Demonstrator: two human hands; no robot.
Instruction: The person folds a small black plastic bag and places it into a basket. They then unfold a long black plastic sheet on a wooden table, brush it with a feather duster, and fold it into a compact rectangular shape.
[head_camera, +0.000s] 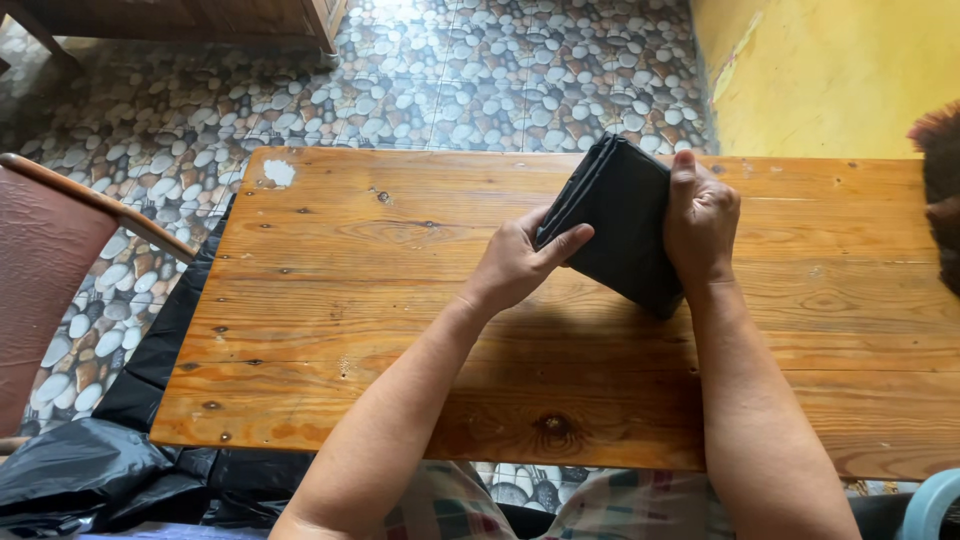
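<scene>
Head view, looking down on a wooden desk (350, 300) over a pebble-patterned floor (480, 70). A folded black plastic sheet (620, 215), pressed into a thick, flat rectangular bundle, sits on the far middle of the desk, raised on one edge and tilted, its long axis running from the upper left down toward the lower right corner nearest the person.

The left hand (520, 265) grips the bundle's left edge: thumb laid across the near face, the other fingers tucked behind and hidden, so the hand is closed on the sheet. The right hand (700, 225) clamps the right edge from above, thumb pointing up along the face, fingers curled over the far side; it too is closed on the sheet. The bundle lies directly between the two hands, touching both. Neither hand is clearly nearer; the right covers more of the edge, the left holds lower down, near the desk surface.

Surroundings: more loose black plastic (90, 470) lies crumpled on the floor at the desk's near-left corner. A brown chair (50, 260) stands at the left. A yellow wall (830, 70) rises at the upper right. A pale patch (279, 172) marks the desk's far-left corner.
</scene>
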